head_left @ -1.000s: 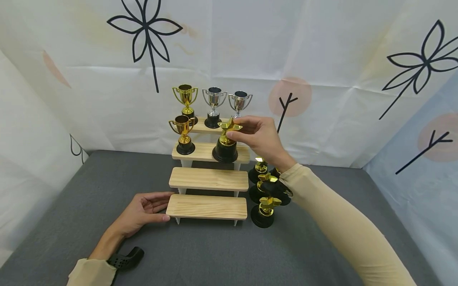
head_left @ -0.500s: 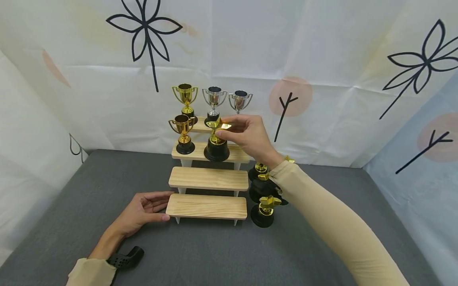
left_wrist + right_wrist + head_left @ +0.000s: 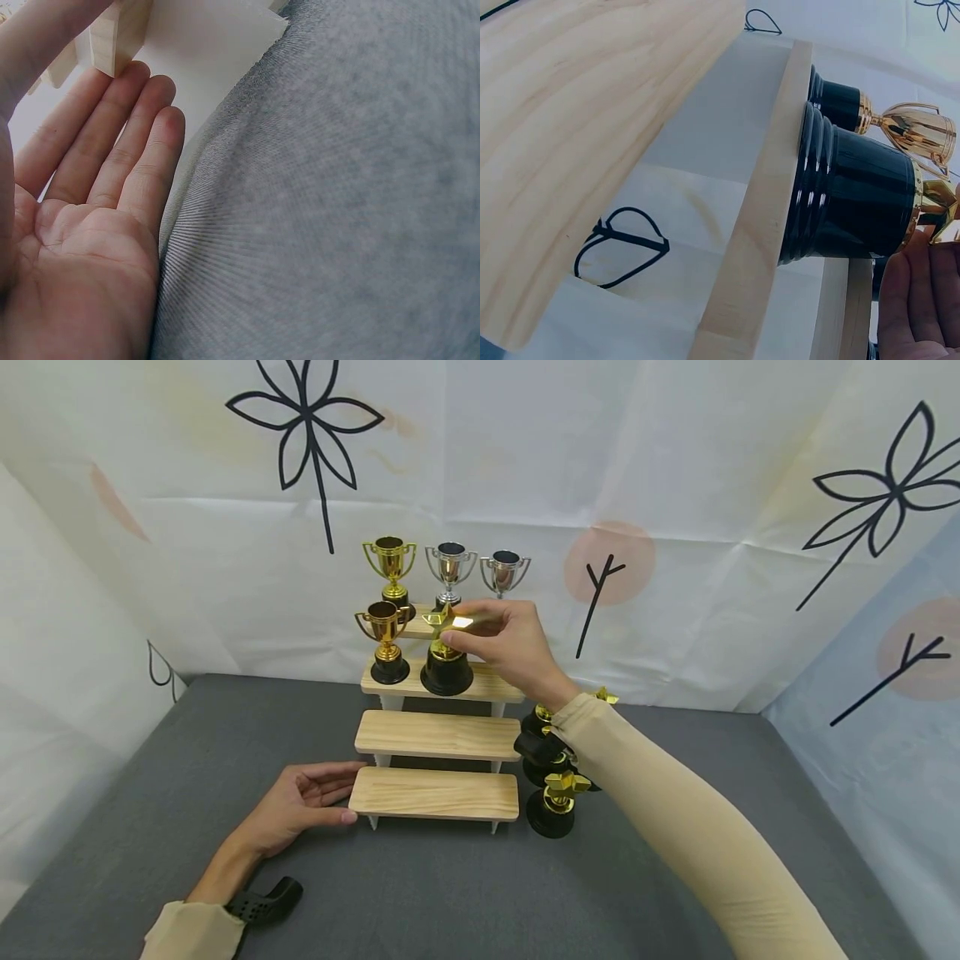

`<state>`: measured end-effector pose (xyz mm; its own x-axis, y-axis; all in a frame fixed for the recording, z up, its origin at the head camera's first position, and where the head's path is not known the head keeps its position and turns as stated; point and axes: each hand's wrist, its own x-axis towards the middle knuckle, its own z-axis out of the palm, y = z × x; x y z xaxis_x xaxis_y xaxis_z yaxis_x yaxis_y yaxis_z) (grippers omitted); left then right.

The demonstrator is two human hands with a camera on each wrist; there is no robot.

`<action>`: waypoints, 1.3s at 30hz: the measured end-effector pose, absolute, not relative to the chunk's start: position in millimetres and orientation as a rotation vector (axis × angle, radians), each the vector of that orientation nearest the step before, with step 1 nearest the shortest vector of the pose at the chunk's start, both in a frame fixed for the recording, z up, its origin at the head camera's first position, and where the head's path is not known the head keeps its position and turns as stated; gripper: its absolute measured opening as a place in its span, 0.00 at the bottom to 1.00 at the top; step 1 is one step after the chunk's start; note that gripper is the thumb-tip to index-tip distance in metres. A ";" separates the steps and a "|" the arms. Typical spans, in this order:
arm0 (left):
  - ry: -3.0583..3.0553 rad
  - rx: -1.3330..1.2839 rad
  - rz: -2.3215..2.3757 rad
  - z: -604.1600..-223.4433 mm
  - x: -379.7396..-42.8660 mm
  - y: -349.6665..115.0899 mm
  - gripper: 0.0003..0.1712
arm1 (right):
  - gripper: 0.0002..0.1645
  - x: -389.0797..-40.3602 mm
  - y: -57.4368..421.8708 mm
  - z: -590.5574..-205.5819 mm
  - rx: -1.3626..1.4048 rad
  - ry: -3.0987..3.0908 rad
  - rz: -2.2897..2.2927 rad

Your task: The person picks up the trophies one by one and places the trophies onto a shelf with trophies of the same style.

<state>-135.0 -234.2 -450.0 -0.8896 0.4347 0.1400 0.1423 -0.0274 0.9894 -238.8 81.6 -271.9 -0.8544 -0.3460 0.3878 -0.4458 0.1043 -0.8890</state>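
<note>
In the head view my right hand (image 3: 513, 642) pinches the gold star top of a star trophy (image 3: 447, 673). Its black round base is at the second-highest shelf (image 3: 491, 685) of a wooden tiered stand, right of a small copper-gold cup trophy (image 3: 387, 635). From the right wrist view, the black base (image 3: 855, 191) appears to sit upright against the shelf board. My left hand (image 3: 300, 802) is at the left end of the lowest shelf (image 3: 433, 793); in the left wrist view its fingers (image 3: 112, 142) are nearly straight, their tips touching or very near the board.
On the top shelf stand a gold cup trophy (image 3: 390, 560) and two silver cup trophies (image 3: 450, 564), partly hidden by the right hand. Several star trophies (image 3: 551, 814) are grouped on the grey table (image 3: 420, 893) right of the stand, partly covered by the right forearm. A patterned white cloth (image 3: 517, 443) hangs behind.
My right hand has moved left with the star trophy along the second-highest shelf, closer to the copper-gold cup. The left hand has stayed in place.
</note>
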 end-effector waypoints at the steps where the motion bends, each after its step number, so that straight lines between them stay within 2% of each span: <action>1: 2.027 0.618 2.021 -450.3 -135.2 -234.1 0.38 | 0.18 -239.5 81.2 -272.1 0.816 -2.271 1.884; 24: 2.004 0.628 2.034 -450.9 -135.7 -233.8 0.38 | 0.20 -242.4 76.2 -276.0 0.831 -2.219 1.911; 39: 2.000 0.638 2.036 -451.0 -135.8 -233.1 0.38 | 0.21 -233.4 91.6 -279.1 0.817 -2.204 1.910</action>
